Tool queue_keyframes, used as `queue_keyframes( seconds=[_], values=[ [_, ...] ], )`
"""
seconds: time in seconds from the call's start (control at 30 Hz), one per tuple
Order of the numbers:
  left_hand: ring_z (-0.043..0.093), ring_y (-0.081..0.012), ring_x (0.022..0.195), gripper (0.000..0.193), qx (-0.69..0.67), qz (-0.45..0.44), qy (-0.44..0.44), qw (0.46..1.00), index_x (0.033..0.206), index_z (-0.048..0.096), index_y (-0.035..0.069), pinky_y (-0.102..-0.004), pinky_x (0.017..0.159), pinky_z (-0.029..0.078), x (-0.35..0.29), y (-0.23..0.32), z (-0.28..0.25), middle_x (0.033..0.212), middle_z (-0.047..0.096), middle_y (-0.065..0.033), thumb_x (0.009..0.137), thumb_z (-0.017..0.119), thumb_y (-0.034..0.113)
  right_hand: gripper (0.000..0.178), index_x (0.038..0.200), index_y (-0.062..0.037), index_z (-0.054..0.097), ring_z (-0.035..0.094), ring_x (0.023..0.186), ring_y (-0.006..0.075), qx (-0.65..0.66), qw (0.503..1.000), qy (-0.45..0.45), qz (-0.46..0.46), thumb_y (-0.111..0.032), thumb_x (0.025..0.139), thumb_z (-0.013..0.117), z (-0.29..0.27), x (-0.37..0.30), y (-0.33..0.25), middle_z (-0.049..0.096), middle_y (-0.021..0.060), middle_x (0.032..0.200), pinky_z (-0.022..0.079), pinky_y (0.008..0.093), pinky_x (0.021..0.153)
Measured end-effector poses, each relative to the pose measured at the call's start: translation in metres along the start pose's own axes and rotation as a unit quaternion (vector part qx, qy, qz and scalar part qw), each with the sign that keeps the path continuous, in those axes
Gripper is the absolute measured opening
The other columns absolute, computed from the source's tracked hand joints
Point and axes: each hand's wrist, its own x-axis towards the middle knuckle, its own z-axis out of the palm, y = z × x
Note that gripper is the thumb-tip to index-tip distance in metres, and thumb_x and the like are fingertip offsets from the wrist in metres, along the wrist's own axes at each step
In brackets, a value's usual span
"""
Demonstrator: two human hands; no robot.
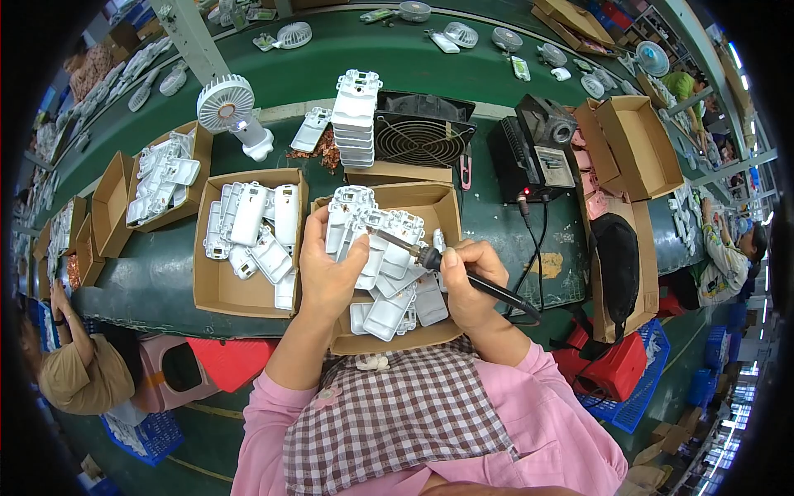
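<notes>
My left hand [326, 271] is closed on a white plastic housing [351, 202], pinched between thumb and fingers. In my right hand [473, 289] is a soldering iron [501, 294], gripped by its black handle. Its metal tip points left and meets or nearly meets the housing near my left thumb; contact cannot be made out. Directly below both hands stands a cardboard box [397, 341] holding loose white housings [387, 314]. Left of it, another cardboard box [223, 296] carries more white housings [270, 253].
A stack of white housings [356, 120] stands beyond my hands, beside a black fan [422, 140]. To the right are a soldering station [529, 157] and its cable. A white handheld fan [227, 112] stands left. Co-workers sit at both sides; a green conveyor [331, 58] runs behind.
</notes>
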Motion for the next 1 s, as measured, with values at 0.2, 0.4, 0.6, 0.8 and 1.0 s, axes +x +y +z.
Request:
queue_keyframes(
  seconds=[0.2,0.4,0.6,0.8,1.0],
  values=[
    [0.057,-0.0142,0.101,0.048,-0.003,-0.014,0.002,1.000,0.123,0.043,-0.003,-0.0283,0.088,0.047,0.0001,0.0004,-0.0005,0.112,0.057,-0.0111,0.080,0.064,0.001,0.015,0.080,-0.0028,0.052,0.050,0.056,0.0072,-0.004,1.000,0.000,0.002,-0.007,0.088,0.064,-0.0012,-0.0007,0.0018,0.059,0.0045,0.066,0.040,0.0236,0.052],
    [0.056,-0.0143,0.103,0.053,-0.063,-0.024,0.004,0.998,0.127,0.040,-0.001,-0.0282,0.089,0.046,0.0015,-0.0019,-0.0026,0.115,0.056,-0.0106,0.080,0.063,-0.001,0.013,0.084,-0.0030,0.050,0.046,0.061,0.0072,0.038,0.999,0.024,-0.025,-0.005,0.089,0.062,-0.0030,-0.0028,0.0028,0.056,0.0040,0.071,0.039,0.0229,0.056],
    [0.056,-0.0146,0.104,0.055,-0.051,0.016,0.005,0.999,0.129,0.037,0.000,-0.0280,0.089,0.046,0.0022,-0.0062,-0.0019,0.115,0.055,-0.0101,0.081,0.063,-0.001,0.014,0.088,-0.0034,0.047,0.045,0.062,0.0067,0.147,0.987,0.056,-0.024,-0.002,0.089,0.061,-0.0001,-0.0051,0.0032,0.056,0.0052,0.076,0.039,0.0221,0.057],
    [0.055,-0.0146,0.102,0.050,-0.067,0.004,0.048,0.997,0.128,0.037,-0.001,-0.0286,0.089,0.045,0.0005,-0.0024,-0.0043,0.113,0.055,-0.0108,0.085,0.062,0.003,0.013,0.090,-0.0026,0.050,0.053,0.063,0.0082,0.126,0.991,0.014,-0.049,-0.006,0.090,0.062,-0.0048,-0.0047,0.0048,0.058,0.0076,0.078,0.044,0.0218,0.058],
    [0.055,-0.0145,0.099,0.045,-0.013,0.065,0.084,0.994,0.126,0.038,-0.003,-0.0284,0.089,0.045,-0.0033,-0.0021,-0.0024,0.113,0.056,-0.0115,0.085,0.058,0.000,0.015,0.088,-0.0011,0.050,0.054,0.053,0.0110,0.089,0.996,-0.001,0.009,-0.014,0.094,0.055,-0.0044,-0.0070,-0.0022,0.057,0.0099,0.069,0.043,0.0232,0.047]
  ],
)
